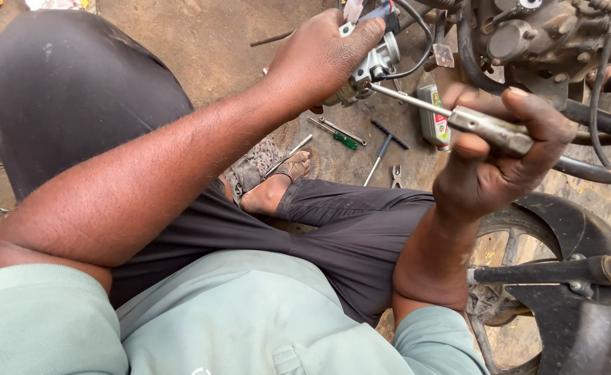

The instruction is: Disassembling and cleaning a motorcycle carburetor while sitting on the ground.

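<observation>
The left hand [323, 59] reaches forward on a long, nearly straight arm, fingers curled down and closed around a small silver carburetor [375, 64], thumb laid across its top. The part sits at the fingertips, pressed up close to the grimy motorcycle engine [534, 38] just beyond both hands, with black cables [423, 35] looping around it.

The right hand [496, 163] is raised on a bent forearm, wrist cocked upward, fingers wrapped in a tight fist around the metal handle of a long screwdriver [482, 127]. The shaft runs from this fist up and across to the left hand's part — its tip meets the underside of the carburetor.

Below and between the two hands, on the dirt ground, lie a green-handled screwdriver [343, 139], a T-handle wrench [383, 149] and small pliers [395, 176]. A green oil bottle [434, 118] stands just behind the shaft. Under the right forearm is a spoked wheel [500, 257] — beside it a black mudguard [583, 278]. The person's sandalled foot [277, 177] rests beneath the left wrist.
</observation>
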